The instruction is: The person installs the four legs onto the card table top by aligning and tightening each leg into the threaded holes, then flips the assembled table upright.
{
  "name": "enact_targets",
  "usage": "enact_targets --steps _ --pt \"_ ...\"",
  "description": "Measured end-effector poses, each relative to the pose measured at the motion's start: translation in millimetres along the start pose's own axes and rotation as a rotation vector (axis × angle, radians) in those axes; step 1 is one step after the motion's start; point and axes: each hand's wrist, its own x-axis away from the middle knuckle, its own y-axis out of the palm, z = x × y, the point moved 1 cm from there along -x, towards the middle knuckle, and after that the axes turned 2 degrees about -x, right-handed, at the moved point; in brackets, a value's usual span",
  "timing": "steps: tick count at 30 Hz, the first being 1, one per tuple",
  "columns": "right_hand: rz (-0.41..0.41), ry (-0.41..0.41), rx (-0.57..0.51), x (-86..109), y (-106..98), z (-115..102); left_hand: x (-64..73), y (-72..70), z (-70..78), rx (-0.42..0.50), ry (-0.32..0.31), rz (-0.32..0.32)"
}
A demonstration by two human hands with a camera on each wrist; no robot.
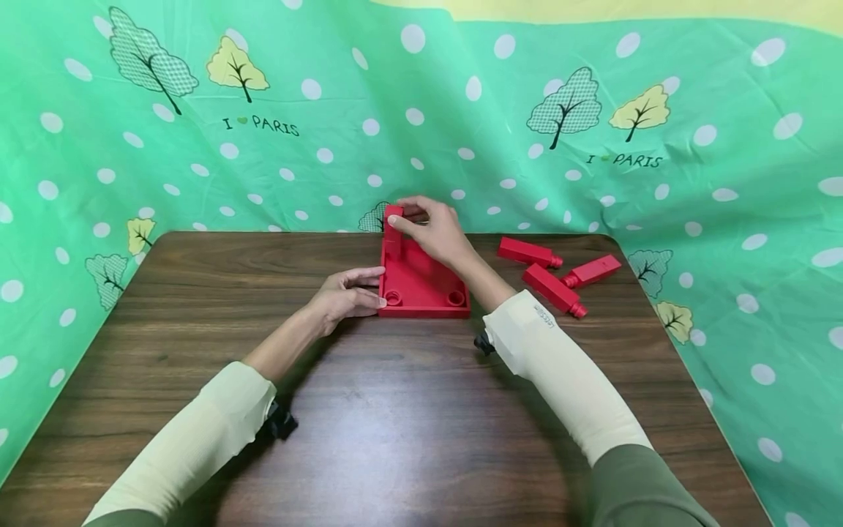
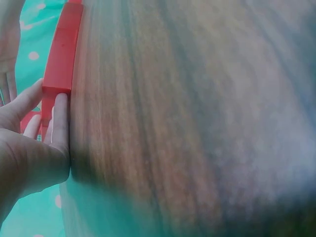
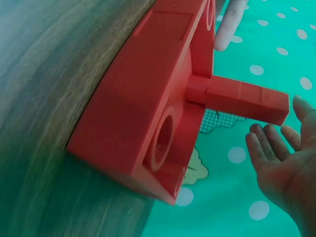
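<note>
A red shallow square panel with a raised rim and round corner sockets lies on the table. At its far left corner a red square leg stands upright; the right wrist view shows its narrower round end at the panel. My right hand is at the top of this leg, with thumb and fingers spread about it; in the right wrist view a small gap shows between the fingertips and the leg. My left hand touches the panel's left side with nearly straight fingers.
Three loose red legs with stepped round ends lie to the right on the brown wooden table. A green dotted cloth hangs behind the table's far edge. Dark camera mounts sit below both wrists.
</note>
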Motion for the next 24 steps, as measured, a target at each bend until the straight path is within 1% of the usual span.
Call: enact_targets --steps 8,11,20,24 --pt "0.000 0.012 -0.068 17.2 -29 4 1.4 -0.9 -0.9 -0.013 0.017 -0.009" --pt "0.010 0.035 -0.077 22.8 -42 8 1.6 -2.4 -1.7 -0.010 0.021 -0.015" --pt "0.105 0.089 -0.041 40.8 -80 29 1.6 -4.2 -1.5 -0.015 0.035 -0.036" --pt "0.131 0.118 -0.014 50.7 -94 36 1.2 -4.9 -0.5 -0.004 0.036 -0.044"
